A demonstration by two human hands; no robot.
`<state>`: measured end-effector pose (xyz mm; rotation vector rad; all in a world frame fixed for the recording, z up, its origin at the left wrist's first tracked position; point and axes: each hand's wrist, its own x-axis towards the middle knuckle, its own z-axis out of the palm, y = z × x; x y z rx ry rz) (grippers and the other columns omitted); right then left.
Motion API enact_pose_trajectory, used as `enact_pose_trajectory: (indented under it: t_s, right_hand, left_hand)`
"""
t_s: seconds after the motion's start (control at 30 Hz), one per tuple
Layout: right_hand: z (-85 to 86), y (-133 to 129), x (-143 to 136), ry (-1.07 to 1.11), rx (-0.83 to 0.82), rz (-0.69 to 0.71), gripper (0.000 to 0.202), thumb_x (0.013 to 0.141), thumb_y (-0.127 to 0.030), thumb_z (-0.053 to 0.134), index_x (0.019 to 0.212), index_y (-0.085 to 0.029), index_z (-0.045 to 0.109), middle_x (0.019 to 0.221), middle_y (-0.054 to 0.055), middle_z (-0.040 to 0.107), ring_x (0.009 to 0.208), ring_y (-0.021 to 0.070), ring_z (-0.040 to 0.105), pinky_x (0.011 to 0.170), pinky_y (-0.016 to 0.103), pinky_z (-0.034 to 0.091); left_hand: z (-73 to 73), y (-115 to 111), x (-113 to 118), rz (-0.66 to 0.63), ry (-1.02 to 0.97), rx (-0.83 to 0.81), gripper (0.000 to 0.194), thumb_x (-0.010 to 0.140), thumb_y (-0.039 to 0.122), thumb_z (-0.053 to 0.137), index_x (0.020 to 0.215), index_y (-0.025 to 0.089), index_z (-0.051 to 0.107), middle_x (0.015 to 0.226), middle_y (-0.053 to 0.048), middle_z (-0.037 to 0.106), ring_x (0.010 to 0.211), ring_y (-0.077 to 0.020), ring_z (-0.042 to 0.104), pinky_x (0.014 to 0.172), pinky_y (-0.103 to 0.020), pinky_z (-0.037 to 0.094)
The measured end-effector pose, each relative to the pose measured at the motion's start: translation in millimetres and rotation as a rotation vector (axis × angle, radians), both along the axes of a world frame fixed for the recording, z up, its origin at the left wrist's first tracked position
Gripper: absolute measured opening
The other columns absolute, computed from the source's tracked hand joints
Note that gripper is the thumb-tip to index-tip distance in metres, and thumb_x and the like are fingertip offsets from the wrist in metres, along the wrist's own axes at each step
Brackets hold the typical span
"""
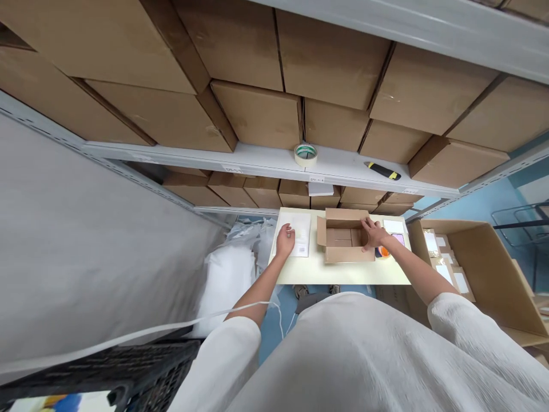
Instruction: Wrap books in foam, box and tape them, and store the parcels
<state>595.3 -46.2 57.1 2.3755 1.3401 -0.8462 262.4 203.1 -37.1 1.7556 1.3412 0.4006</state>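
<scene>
An open cardboard box [349, 254] rests on a pale yellow table [309, 276], its flaps folded outward and its inside showing no contents. My right hand [374, 233] grips the box's right side, thumb and fingers spread over the edge. To the left of the box lies a flat white packet [302, 234] with a small printed label. My left hand [285, 240] is at the packet's left edge with its fingers curled; what they pinch, if anything, is too small to tell.
Beside my right wrist are an orange tape roll [383, 252] and a phone [398, 238]. The shelf ahead holds stacked cartons, a masking tape roll [306, 155] and a box cutter [383, 170]. A large carton [493, 269] stands right; a black crate [163, 366] and white cable [171, 327] are left.
</scene>
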Motion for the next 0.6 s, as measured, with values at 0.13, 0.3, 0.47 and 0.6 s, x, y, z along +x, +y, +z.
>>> enact_pose_trajectory:
  t_s: [0.13, 0.3, 0.47, 0.6]
  right_hand:
    - [0.8, -3, -1, -0.008, 0.02, -0.011, 0.16, 0.058, -0.063, 0.099, 0.178, -0.037, -0.003, 0.186, 0.013, -0.003, 0.162, 0.0539, 0.021, 0.124, 0.067, 0.039]
    - [-2.9, -7, 0, -0.011, 0.024, -0.017, 0.16, 0.058, -0.061, 0.099, 0.178, -0.035, -0.004, 0.187, 0.013, -0.004, 0.161, 0.0576, 0.021, 0.124, 0.072, 0.038]
    - [-8.5, -9, 2, 0.009, 0.056, -0.038, 0.159, 0.056, -0.061, 0.099, 0.178, -0.037, -0.001, 0.187, 0.011, -0.005, 0.161, 0.0589, 0.02, 0.123, 0.076, 0.037]
    - [-8.6, -11, 0, 0.006, 0.053, -0.045, 0.158, 0.057, -0.062, 0.098, 0.178, -0.039, -0.001, 0.187, 0.009, -0.006, 0.162, 0.0582, 0.018, 0.124, 0.077, 0.035]
  left_hand:
    - [-19.9, 27, -25, 0.09, 0.223, -0.067, 0.048, 0.096, 0.025, 0.065, 0.142, 0.014, 0.059, 0.141, -0.022, 0.068, 0.136, -0.0359, 0.065, 0.116, -0.049, 0.05]
    - [-38.0, 36, -36, 0.031, 0.44, -0.12, 0.054, 0.097, 0.034, 0.067, 0.146, 0.016, 0.055, 0.147, -0.022, 0.065, 0.138, -0.0389, 0.064, 0.111, -0.048, 0.052]
    - [-44.4, 36, -30, 0.005, 0.531, -0.098, 0.052, 0.096, 0.036, 0.071, 0.141, 0.017, 0.054, 0.146, -0.024, 0.064, 0.137, -0.0402, 0.063, 0.109, -0.05, 0.052]
    - [-48.3, 38, -23, 0.026, 0.605, -0.112, 0.056, 0.092, 0.034, 0.076, 0.138, 0.016, 0.051, 0.148, -0.026, 0.061, 0.14, -0.0407, 0.06, 0.114, -0.053, 0.045]
